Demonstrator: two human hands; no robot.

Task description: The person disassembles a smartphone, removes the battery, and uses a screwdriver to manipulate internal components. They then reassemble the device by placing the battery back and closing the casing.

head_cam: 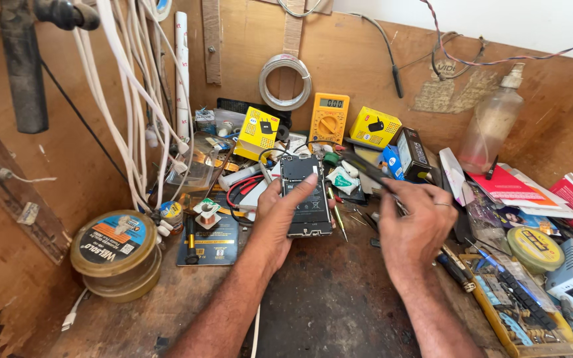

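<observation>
Cluttered workbench (339, 298), left hand (280, 219) holding opened phone (306, 195)

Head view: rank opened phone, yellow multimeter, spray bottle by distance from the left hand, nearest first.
1. Opened phone: held in the left hand.
2. Yellow multimeter: behind the phone, against the back wall.
3. Spray bottle: far right, against the wall.

I'm seeing a phone (306, 195) lying open, showing matt dark plastic and small metal parts. The counter (339, 298) is looking like worn, rough wood. A cloudy plastic bottle (492, 126) and glossy paper booklets (518, 189) are sitting alongside.
</observation>
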